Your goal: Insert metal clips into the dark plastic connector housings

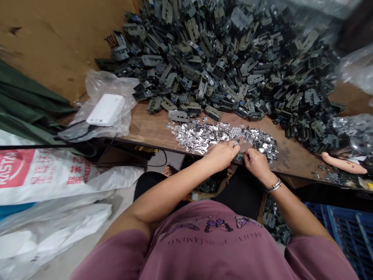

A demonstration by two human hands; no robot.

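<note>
Shiny small metal pieces (198, 136) lie in a long heap near the front edge of the wooden table (145, 124). At the heap's front side my left hand (223, 153) is closed, its fingertips down among the pieces. Close to its right, my right hand (256, 161) is closed too, thumb and fingers pinched together. A small greyish part shows between and below the hands, too unclear to name. Behind the shiny heap rises a large pile of dark metal mechanisms (204, 66).
A white box-shaped device (107, 110) with cables rests on clear plastic at the left. Printed white sacks (58, 171) lie lower left. A skin-coloured elongated object (344, 163) sits at the table's right, above a blue crate (346, 229). More mechanisms lie below the table.
</note>
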